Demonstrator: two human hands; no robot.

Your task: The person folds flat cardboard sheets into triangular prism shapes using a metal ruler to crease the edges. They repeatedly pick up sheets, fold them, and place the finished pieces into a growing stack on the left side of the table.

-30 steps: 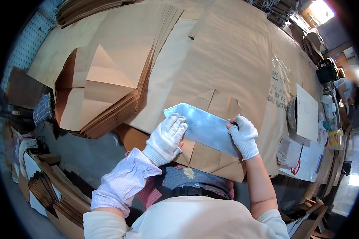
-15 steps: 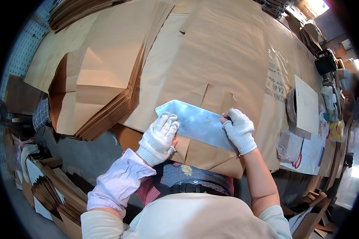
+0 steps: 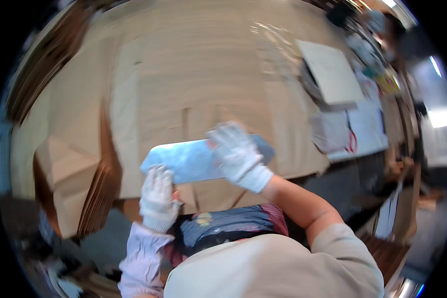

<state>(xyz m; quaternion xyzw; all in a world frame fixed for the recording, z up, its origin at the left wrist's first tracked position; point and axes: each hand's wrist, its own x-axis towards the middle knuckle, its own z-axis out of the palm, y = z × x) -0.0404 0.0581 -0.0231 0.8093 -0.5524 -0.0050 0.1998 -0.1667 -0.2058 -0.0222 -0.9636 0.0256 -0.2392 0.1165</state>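
A shiny flat metal plate (image 3: 186,158) with angled ends lies across a folded brown paper sheet (image 3: 211,194) at the table's near edge. My left hand (image 3: 159,196), in a white knit glove, rests its outstretched fingers on the plate's left end, thumb toward the paper below. My right hand (image 3: 239,156), gloved too and slightly blurred, lies over the right half of the plate, fingers stretched out toward the far left. It hides part of the plate. Neither hand is wrapped round anything.
A stack of folded brown paper bags (image 3: 77,184) stands at the left, with more brown paper (image 3: 47,64) behind it. A white board (image 3: 330,72) and red-handled scissors (image 3: 351,141) lie on the right. A person (image 3: 382,27) is at the far right.
The whole view has turned. My right hand has left the plate's right end and moved left onto its face, its fingers now stretched out. My left hand stays at the left end.
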